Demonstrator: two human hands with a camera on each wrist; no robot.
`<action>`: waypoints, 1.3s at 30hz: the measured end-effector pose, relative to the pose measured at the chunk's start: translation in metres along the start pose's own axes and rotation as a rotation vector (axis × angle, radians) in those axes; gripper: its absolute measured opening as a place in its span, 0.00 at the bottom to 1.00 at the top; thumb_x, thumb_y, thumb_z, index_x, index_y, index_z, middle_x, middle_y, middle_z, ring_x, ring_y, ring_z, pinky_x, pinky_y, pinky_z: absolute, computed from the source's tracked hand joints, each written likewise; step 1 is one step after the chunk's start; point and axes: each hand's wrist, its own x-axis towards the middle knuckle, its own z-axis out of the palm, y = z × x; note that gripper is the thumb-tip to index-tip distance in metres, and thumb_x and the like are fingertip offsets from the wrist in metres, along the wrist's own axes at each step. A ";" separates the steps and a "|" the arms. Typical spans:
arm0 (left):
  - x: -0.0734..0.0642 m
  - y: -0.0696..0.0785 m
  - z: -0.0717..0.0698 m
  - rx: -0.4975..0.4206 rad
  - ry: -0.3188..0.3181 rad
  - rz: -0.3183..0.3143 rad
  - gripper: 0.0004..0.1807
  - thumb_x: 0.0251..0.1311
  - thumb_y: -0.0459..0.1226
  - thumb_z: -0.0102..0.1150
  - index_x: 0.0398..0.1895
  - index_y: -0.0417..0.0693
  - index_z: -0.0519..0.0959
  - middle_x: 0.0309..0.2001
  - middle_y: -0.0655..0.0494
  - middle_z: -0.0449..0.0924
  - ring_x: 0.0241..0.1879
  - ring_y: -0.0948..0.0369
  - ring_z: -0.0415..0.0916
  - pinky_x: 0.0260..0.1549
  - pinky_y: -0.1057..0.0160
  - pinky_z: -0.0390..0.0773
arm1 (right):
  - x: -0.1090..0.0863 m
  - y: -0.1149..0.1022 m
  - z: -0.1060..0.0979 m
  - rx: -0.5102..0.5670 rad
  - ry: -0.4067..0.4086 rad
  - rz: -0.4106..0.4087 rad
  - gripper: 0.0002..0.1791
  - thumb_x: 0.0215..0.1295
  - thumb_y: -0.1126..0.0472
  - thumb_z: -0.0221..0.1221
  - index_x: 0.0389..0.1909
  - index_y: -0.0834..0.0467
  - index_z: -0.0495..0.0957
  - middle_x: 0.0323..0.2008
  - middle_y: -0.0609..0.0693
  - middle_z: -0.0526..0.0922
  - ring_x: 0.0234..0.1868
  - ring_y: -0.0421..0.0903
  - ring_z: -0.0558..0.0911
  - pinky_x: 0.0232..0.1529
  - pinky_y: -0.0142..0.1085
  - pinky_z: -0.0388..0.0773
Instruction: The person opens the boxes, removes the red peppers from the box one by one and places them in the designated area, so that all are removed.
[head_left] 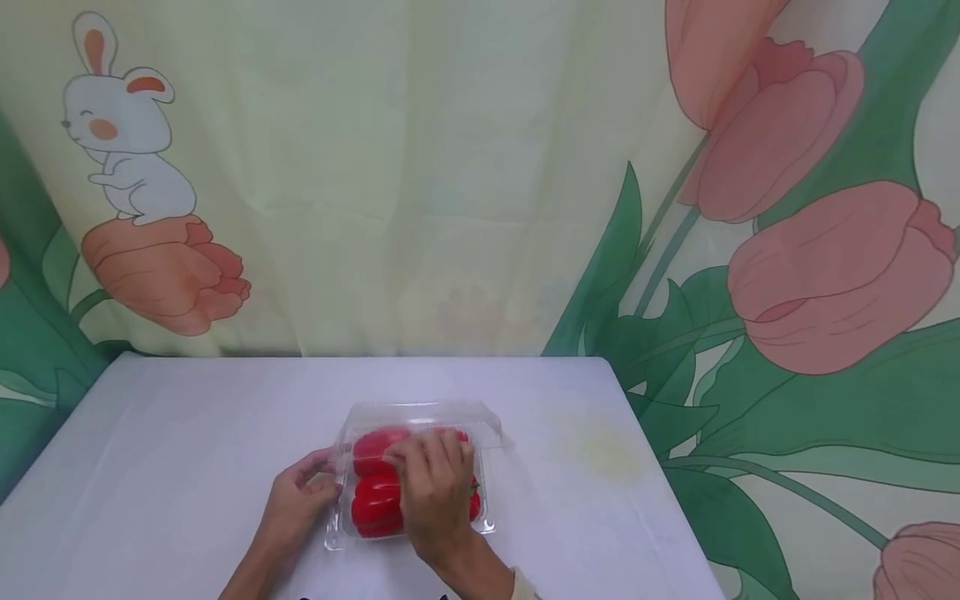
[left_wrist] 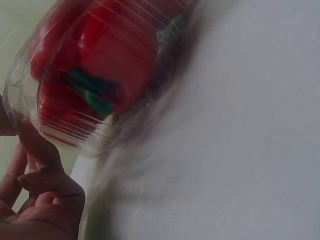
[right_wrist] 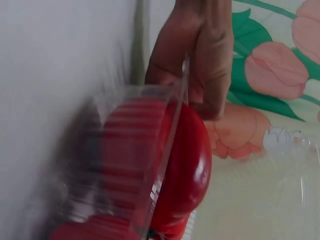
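Note:
In the head view, a clear plastic clamshell box [head_left: 335, 537] full of red bell peppers [head_left: 377, 507] sits on the table, its lid [head_left: 420, 411] raised toward the back. My left hand [head_left: 296, 502] pinches the box's left rim between thumb and fingers, as the left wrist view shows the left hand [left_wrist: 42, 185] doing too. Over the peppers is my right hand [head_left: 437, 492], its fingers bent and seemingly pinching the lid's front edge; the hand itself covers the contact. From the right wrist camera, the left hand [right_wrist: 195, 65] appears beyond a pepper [right_wrist: 192, 165].
A white cloth covers the table [head_left: 187, 433], which has a yellowish patch toward the right. Behind it hangs a curtain [head_left: 465, 167] printed with a rabbit and tulips.

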 end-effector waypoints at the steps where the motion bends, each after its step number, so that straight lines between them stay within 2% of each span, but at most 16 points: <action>1: 0.000 0.000 0.000 -0.009 0.004 -0.006 0.37 0.61 0.33 0.68 0.75 0.48 0.70 0.65 0.45 0.76 0.45 0.58 0.85 0.49 0.70 0.86 | 0.002 0.003 0.000 -0.005 0.008 -0.014 0.10 0.65 0.50 0.73 0.39 0.51 0.87 0.34 0.46 0.86 0.38 0.40 0.81 0.39 0.30 0.70; 4: -0.001 0.001 0.002 -0.009 0.012 -0.007 0.36 0.60 0.32 0.66 0.75 0.52 0.72 0.62 0.46 0.76 0.40 0.57 0.81 0.42 0.71 0.84 | 0.010 0.011 0.002 -0.016 0.021 -0.059 0.13 0.60 0.51 0.76 0.40 0.52 0.88 0.35 0.47 0.87 0.37 0.42 0.82 0.37 0.30 0.73; 8: -0.003 0.001 0.005 0.014 0.035 -0.027 0.36 0.58 0.32 0.66 0.73 0.59 0.76 0.61 0.48 0.77 0.40 0.55 0.80 0.40 0.68 0.83 | 0.020 0.024 0.004 -0.012 0.037 -0.107 0.15 0.54 0.53 0.78 0.40 0.53 0.88 0.36 0.48 0.88 0.37 0.42 0.82 0.35 0.30 0.74; 13: -0.005 0.001 0.008 0.008 0.050 -0.044 0.37 0.56 0.32 0.67 0.72 0.59 0.76 0.60 0.48 0.78 0.39 0.54 0.81 0.38 0.68 0.83 | 0.030 0.042 0.007 -0.013 0.071 -0.123 0.14 0.55 0.56 0.78 0.42 0.54 0.90 0.38 0.49 0.90 0.38 0.44 0.83 0.35 0.32 0.76; 17: -0.006 0.001 0.008 0.010 0.052 -0.035 0.37 0.56 0.31 0.66 0.73 0.57 0.76 0.60 0.47 0.79 0.35 0.55 0.80 0.37 0.68 0.82 | 0.036 0.055 0.009 -0.025 0.079 -0.108 0.12 0.59 0.56 0.76 0.43 0.54 0.89 0.39 0.49 0.90 0.40 0.45 0.84 0.36 0.34 0.79; 21: -0.007 0.000 0.008 -0.004 0.055 -0.046 0.37 0.56 0.32 0.67 0.72 0.60 0.76 0.59 0.49 0.79 0.33 0.56 0.79 0.38 0.68 0.84 | 0.044 0.068 0.010 -0.053 0.080 -0.092 0.11 0.61 0.56 0.75 0.43 0.54 0.89 0.38 0.50 0.90 0.39 0.46 0.84 0.35 0.35 0.78; 27: -0.008 -0.001 0.008 -0.006 0.048 -0.027 0.36 0.57 0.32 0.66 0.72 0.59 0.76 0.59 0.48 0.78 0.36 0.56 0.81 0.41 0.69 0.85 | 0.053 0.087 0.010 -0.076 0.059 -0.047 0.09 0.66 0.56 0.72 0.44 0.53 0.89 0.38 0.50 0.90 0.39 0.47 0.82 0.37 0.37 0.79; 33: -0.007 -0.003 0.008 -0.006 0.043 -0.023 0.36 0.57 0.32 0.65 0.72 0.59 0.76 0.58 0.49 0.78 0.38 0.56 0.81 0.41 0.69 0.84 | 0.056 0.104 0.010 -0.037 0.038 0.037 0.10 0.63 0.59 0.74 0.45 0.53 0.90 0.40 0.51 0.89 0.41 0.48 0.81 0.40 0.40 0.78; 39: -0.006 -0.004 0.009 0.004 0.045 -0.024 0.37 0.57 0.33 0.65 0.73 0.57 0.75 0.58 0.49 0.78 0.38 0.57 0.80 0.40 0.69 0.84 | 0.061 0.117 0.011 -0.032 0.025 0.082 0.10 0.63 0.59 0.74 0.44 0.54 0.90 0.39 0.52 0.89 0.40 0.49 0.80 0.42 0.42 0.77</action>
